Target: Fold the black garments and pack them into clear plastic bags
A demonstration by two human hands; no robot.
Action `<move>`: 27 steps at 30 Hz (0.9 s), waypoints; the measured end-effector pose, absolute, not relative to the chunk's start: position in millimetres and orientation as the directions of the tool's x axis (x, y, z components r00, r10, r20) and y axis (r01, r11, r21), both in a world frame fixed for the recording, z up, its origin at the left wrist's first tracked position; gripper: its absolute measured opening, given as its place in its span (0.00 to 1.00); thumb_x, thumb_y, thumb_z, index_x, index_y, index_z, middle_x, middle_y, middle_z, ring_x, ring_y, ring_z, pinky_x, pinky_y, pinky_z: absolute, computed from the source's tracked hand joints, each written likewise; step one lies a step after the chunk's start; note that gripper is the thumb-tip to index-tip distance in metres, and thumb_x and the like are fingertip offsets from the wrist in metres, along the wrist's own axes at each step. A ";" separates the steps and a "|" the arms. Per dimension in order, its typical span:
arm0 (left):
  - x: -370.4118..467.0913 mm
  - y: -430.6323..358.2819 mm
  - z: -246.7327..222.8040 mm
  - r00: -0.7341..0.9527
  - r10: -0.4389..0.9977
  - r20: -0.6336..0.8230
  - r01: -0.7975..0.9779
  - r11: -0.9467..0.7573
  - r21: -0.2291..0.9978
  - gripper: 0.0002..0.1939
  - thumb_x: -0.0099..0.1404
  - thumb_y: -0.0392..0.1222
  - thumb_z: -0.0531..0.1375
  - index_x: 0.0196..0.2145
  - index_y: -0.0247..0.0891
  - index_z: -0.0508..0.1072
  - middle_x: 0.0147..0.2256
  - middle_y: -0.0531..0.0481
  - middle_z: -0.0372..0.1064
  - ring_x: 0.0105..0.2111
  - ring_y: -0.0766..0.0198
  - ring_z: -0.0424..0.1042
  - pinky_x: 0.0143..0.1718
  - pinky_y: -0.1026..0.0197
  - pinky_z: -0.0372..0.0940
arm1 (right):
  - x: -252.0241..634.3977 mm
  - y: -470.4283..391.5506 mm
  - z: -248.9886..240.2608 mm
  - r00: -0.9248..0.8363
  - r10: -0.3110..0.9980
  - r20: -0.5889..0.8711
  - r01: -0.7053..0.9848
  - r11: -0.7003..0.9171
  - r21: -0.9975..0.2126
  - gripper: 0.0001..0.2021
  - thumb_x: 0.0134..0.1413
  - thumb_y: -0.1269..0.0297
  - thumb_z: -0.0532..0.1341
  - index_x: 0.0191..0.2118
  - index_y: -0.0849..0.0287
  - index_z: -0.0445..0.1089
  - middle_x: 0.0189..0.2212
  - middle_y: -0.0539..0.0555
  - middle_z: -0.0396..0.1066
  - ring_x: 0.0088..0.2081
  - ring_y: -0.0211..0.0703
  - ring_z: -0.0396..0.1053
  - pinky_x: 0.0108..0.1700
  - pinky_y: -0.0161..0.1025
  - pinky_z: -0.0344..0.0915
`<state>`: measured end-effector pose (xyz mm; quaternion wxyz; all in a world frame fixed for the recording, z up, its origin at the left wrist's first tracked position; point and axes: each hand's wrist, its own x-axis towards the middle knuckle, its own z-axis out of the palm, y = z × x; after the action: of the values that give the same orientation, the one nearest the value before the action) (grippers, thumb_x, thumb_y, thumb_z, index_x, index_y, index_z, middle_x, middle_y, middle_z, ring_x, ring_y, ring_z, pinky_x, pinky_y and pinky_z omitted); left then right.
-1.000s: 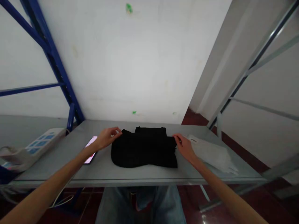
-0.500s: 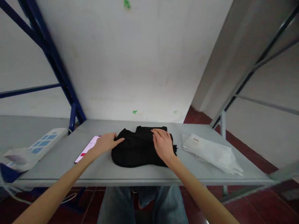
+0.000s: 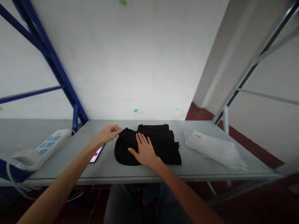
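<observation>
Two bare hands are on the black cloth, which lies folded flat on the grey worktop (image 3: 196, 169). The left hand (image 3: 109, 133) pinches the far left corner of the black cloth (image 3: 161, 146) between thumb and fingers. The right hand (image 3: 144, 151) is open, palm down with fingers spread, pressed on the cloth left of its middle. Left of the cloth, partly covered by the left wrist, is a phone (image 3: 95, 155) with a lit screen; farther left of the cloth is a white power strip (image 3: 50, 144). To the right of the cloth, apart from it, lie clear plastic bags (image 3: 215, 149). Beyond the cloth, a white wall (image 3: 140, 62) rises behind the worktop.
</observation>
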<state>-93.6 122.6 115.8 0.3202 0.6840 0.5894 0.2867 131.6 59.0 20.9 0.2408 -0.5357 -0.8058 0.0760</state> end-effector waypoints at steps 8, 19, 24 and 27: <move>-81.1 110.2 115.8 -0.045 0.993 -0.105 0.709 0.106 0.697 0.22 0.64 0.65 0.56 0.37 0.42 0.63 0.30 0.47 0.74 0.30 0.53 0.79 0.22 0.61 0.70 | 130.0 54.8 32.9 -0.275 0.863 0.423 0.829 0.436 -0.350 0.38 0.74 0.42 0.46 0.76 0.66 0.47 0.75 0.65 0.45 0.76 0.57 0.42 0.75 0.61 0.42; -98.4 99.8 104.7 0.059 0.976 -0.210 0.888 0.045 0.458 0.25 0.56 0.65 0.62 0.37 0.40 0.70 0.24 0.48 0.75 0.23 0.52 0.77 0.22 0.60 0.66 | 104.7 59.4 23.9 -0.266 0.901 0.343 0.819 0.399 -0.412 0.36 0.74 0.46 0.47 0.74 0.70 0.52 0.74 0.66 0.49 0.76 0.57 0.44 0.75 0.60 0.41; -100.0 103.9 105.8 0.108 0.970 -0.220 0.783 0.053 0.620 0.22 0.51 0.63 0.65 0.30 0.40 0.71 0.27 0.47 0.75 0.29 0.54 0.76 0.22 0.61 0.68 | 105.7 58.3 22.3 -0.270 0.901 0.340 0.821 0.400 -0.408 0.40 0.70 0.45 0.53 0.75 0.70 0.49 0.74 0.67 0.47 0.76 0.59 0.43 0.74 0.61 0.42; -96.7 103.2 112.3 0.142 0.972 -0.186 0.618 0.060 0.784 0.25 0.46 0.62 0.70 0.29 0.40 0.70 0.28 0.50 0.73 0.33 0.57 0.75 0.27 0.59 0.73 | 106.2 57.6 21.8 -0.266 0.899 0.348 0.817 0.402 -0.414 0.40 0.70 0.43 0.52 0.75 0.68 0.49 0.74 0.66 0.47 0.76 0.58 0.44 0.74 0.61 0.42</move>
<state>-96.7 103.2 112.3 0.3905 0.6470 0.6143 0.2267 106.2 57.6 21.8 0.2713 -0.5416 -0.7920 0.0756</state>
